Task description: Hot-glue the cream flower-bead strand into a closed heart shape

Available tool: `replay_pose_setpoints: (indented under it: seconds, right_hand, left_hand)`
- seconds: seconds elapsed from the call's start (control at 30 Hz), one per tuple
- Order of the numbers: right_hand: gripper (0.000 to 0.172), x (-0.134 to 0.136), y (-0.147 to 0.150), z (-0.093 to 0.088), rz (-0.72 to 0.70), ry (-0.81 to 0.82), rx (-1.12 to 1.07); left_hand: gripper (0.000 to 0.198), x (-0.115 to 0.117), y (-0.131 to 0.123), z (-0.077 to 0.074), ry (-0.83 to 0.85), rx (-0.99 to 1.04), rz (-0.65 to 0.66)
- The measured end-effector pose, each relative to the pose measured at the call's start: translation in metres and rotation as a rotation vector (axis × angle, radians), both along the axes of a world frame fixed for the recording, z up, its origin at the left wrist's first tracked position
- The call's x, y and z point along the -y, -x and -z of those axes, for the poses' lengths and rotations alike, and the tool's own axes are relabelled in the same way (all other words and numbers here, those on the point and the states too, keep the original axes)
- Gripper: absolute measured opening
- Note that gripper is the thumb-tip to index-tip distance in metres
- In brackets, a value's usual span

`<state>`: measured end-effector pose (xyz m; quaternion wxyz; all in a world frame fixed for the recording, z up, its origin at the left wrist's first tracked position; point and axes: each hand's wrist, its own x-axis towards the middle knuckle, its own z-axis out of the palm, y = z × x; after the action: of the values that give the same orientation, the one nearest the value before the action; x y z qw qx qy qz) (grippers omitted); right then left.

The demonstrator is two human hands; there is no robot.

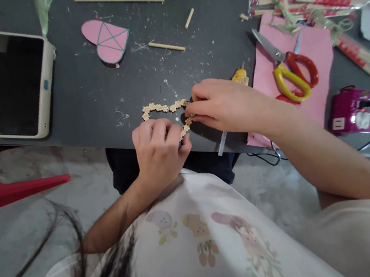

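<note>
A chain of small cream-coloured flower-like pieces point(157, 108) forms a partial outline near the table's front edge. My left hand point(161, 143) has its fingers curled over the chain's lower part, covering some of it. From the right, my right hand point(217, 104) pinches the chain's right end between thumb and fingers. Behind my right hand, a yellow glue gun point(240, 76) is mostly hidden, with a clear glue stick point(222, 143) sticking out below the wrist.
A phone point(16, 85) lies at the left. Further back are a pink heart cutout point(111, 40) and thin sticks point(166, 46). Scissors point(292, 70) rest on pink paper point(315, 54) at the right, beside a purple box point(350, 110) with a cable and wrapped chopsticks point(359, 56).
</note>
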<state>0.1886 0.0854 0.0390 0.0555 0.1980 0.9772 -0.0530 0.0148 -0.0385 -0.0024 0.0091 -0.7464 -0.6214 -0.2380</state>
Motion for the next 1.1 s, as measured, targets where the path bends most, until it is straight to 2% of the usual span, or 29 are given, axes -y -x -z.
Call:
replay_pose_setpoints:
  seconds: [0.13, 0.63, 0.83, 1.1]
  right_hand:
    - [0.026, -0.001, -0.001, 0.001, -0.019, -0.014, 0.046]
    - [0.037, -0.002, -0.008, 0.006, -0.048, 0.015, -0.034]
    - [0.033, -0.003, -0.009, 0.003, -0.053, 0.034, -0.029]
    - [0.037, 0.003, -0.006, -0.001, -0.049, -0.047, 0.005]
  left_hand:
    - [0.006, 0.001, 0.002, -0.001, 0.028, 0.011, 0.011]
    - [0.011, 0.003, 0.004, 0.008, -0.121, 0.027, 0.023]
    - [0.011, 0.003, 0.003, 0.009, -0.14, 0.037, 0.034]
    - [0.009, 0.002, 0.003, 0.008, -0.143, 0.028, 0.035]
